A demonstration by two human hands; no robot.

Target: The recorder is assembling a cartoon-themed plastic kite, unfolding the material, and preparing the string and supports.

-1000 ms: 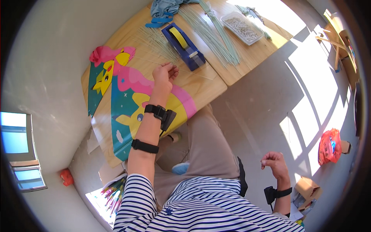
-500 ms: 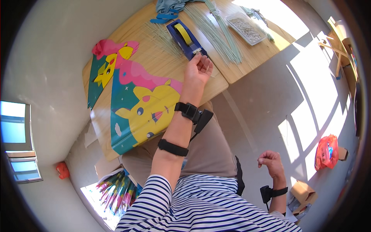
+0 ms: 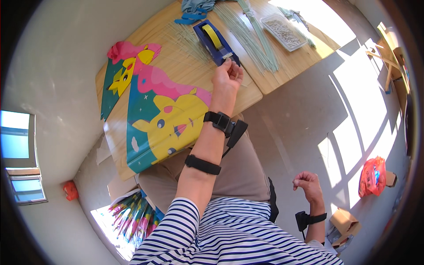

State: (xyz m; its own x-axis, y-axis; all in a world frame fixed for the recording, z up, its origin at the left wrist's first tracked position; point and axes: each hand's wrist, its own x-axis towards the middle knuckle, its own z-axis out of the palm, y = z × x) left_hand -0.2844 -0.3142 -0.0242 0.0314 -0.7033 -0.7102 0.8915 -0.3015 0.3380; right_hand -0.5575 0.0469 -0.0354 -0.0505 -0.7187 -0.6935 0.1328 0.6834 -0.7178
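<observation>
My left hand [image 3: 228,76] reaches over the wooden table, with thumb and fingers pinched at the cutter end of a blue tape dispenser [image 3: 206,37]. They close on the end of the tape, which is hard to see under the fingertips. A yellow core [image 3: 212,36] sits in the dispenser. Left of the hand lies a large flag-like sheet [image 3: 172,119], teal, pink and yellow with a cartoon character. My right hand [image 3: 309,185] hangs beside my leg above the floor. Its fingers are curled and the thumb is bent in; whether anything is between them cannot be made out.
A smaller matching sheet [image 3: 121,75] lies beyond the large one. Thin pale sticks [image 3: 247,39] spread across the table, with a clear tray [image 3: 282,31] of small white pieces. Folded colourful sheets [image 3: 134,216] stand in a box on the floor; a red bag [image 3: 372,176] lies right.
My left hand stays at the dispenser's cutter end, its fingers slightly more drawn together. The view has shifted a little; my right hand hangs much as before.
</observation>
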